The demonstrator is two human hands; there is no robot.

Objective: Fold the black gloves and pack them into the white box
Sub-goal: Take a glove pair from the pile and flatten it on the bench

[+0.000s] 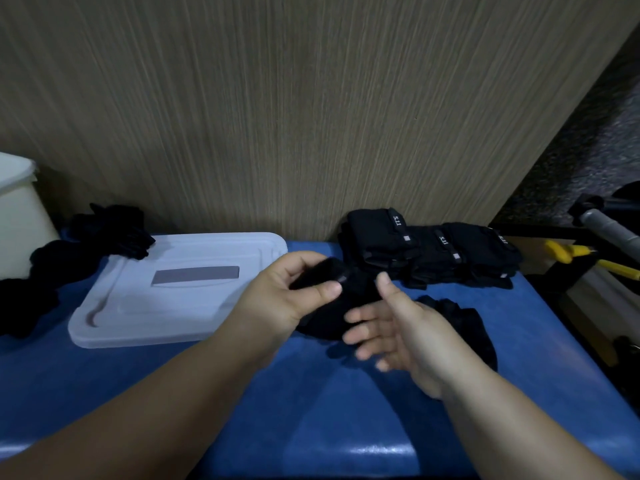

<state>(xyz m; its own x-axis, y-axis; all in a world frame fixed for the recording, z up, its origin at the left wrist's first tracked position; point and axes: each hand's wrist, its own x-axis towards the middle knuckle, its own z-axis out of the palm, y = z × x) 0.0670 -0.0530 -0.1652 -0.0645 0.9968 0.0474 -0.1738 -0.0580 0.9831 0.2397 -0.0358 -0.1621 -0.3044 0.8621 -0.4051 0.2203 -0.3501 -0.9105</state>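
Wood-grain wall at the back, blue padded counter in front of it, fairly dim light. The person's left hand grips a black glove just above the counter, thumb on top and fingers curled round its far end, so it looks half folded to me. The right hand is wide, fingers spread and a bit blurred, right beside the glove's near side. I can't tell if it actually touches. Another glove lies flat on the counter just past that hand.

A folded stack sits against the wall on the right, tabs roughly lined up. A loose pile of unfolded ones is over on the left, its edge on the corner of a white lid that lies flat on the counter. What I take to be the box is at the far left edge, mostly out of view, and I can't see inside it.

My guess is that folding this glove is the step in hand. To do it well I'd slide the flat right hand under the hanging end, flip it up to meet the held end, square the edges and press it flat before letting go. Soft fabric like that will probably spring open if the left thumb lets off early. I'd also turn the tab the same way as the stack's so they pack tidy.
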